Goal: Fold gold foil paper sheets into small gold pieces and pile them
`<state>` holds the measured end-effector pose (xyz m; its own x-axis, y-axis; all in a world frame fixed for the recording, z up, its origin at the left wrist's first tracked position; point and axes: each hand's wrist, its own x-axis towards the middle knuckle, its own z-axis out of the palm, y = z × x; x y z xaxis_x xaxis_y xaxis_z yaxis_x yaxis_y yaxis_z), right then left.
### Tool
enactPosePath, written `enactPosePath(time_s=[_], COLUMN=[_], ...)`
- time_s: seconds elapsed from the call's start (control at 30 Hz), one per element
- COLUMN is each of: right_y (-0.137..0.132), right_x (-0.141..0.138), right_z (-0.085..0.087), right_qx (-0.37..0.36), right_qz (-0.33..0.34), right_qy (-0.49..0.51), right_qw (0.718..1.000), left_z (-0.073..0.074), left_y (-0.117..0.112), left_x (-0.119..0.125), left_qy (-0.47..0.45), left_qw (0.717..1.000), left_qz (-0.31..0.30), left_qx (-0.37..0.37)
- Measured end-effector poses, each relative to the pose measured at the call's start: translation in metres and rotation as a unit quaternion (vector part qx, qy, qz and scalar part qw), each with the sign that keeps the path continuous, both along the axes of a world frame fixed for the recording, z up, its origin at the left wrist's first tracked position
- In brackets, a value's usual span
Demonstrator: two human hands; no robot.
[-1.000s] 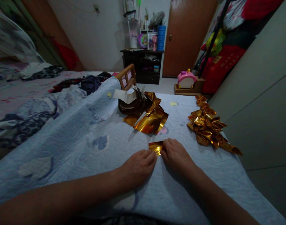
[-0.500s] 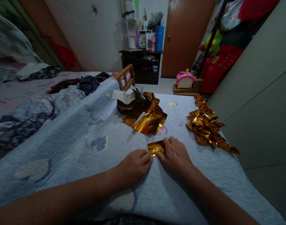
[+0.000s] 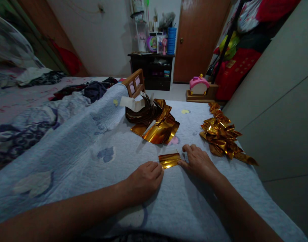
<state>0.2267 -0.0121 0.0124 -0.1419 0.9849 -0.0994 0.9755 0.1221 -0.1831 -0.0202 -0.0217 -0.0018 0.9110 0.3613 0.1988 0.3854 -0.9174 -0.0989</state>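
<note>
A small folded sheet of gold foil paper [image 3: 169,160] lies on the light blue quilt [image 3: 128,151] between my hands. My left hand [image 3: 149,177] is closed at the sheet's lower left corner, its fingertips pinching or pressing that edge. At the right end is my right hand [image 3: 199,163], thumb at the sheet's edge and fingers spread apart from it. Beyond them lies a stack of gold foil sheets [image 3: 161,129], fanned out, with dark-looking layers and a white strip behind. To the right sits a heap of folded gold foil pieces [image 3: 220,134].
A wooden rail [image 3: 136,82] stands at the quilt's far edge. Clothes and bedding [image 3: 93,90] lie to the left. A pale cabinet [image 3: 277,117] rises close on the right. Farther off are a dark shelf [image 3: 151,72], a pink toy [image 3: 199,85] and a door [image 3: 199,40].
My right hand has slid right along the foil sheet to its end and its fingers have lifted apart, uncovering more of the sheet. The left hand has barely moved.
</note>
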Motion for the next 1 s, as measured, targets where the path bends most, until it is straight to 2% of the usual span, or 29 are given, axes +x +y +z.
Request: enactPosePath(time_s=[0.13, 0.3, 0.47, 0.53, 0.6, 0.7, 0.87, 1.0], right_y=[0.002, 0.006, 0.009, 0.008, 0.005, 0.0, -0.001, 0.002], right_x=[0.008, 0.018, 0.013, 0.007, 0.0, -0.008, -0.012, -0.013], right_z=[-0.002, -0.011, -0.011, -0.007, -0.002, 0.001, -0.005, -0.007], right_qx=[-0.014, 0.018, 0.067, 0.098, 0.109, 0.082, 0.071, 0.083], right_qz=[0.001, 0.023, 0.009, 0.054, 0.13, 0.207, 0.207, 0.206], right_qy=[0.023, 0.06, 0.151, 0.2, 0.231, 0.221, 0.167, 0.142], right_qw=[1.0, 0.998, 0.986, 0.973, 0.958, 0.95, 0.961, 0.965], left_z=[0.004, 0.01, 0.008, 0.007, 0.006, 0.006, 0.001, -0.006], left_y=[-0.003, 0.001, 0.013, 0.016, 0.018, 0.019, 0.023, 0.026], left_x=[0.003, 0.016, 0.03, 0.031, 0.03, 0.027, 0.025, 0.026], left_qy=[0.035, 0.084, 0.028, -0.003, -0.033, -0.064, -0.104, -0.135], left_qw=[0.999, 0.995, 0.992, 0.987, 0.981, 0.971, 0.961, 0.967], left_qz=[0.01, 0.036, 0.092, 0.122, 0.138, 0.143, 0.158, 0.133], left_qx=[-0.023, -0.049, -0.084, -0.103, -0.134, -0.179, -0.202, -0.172])
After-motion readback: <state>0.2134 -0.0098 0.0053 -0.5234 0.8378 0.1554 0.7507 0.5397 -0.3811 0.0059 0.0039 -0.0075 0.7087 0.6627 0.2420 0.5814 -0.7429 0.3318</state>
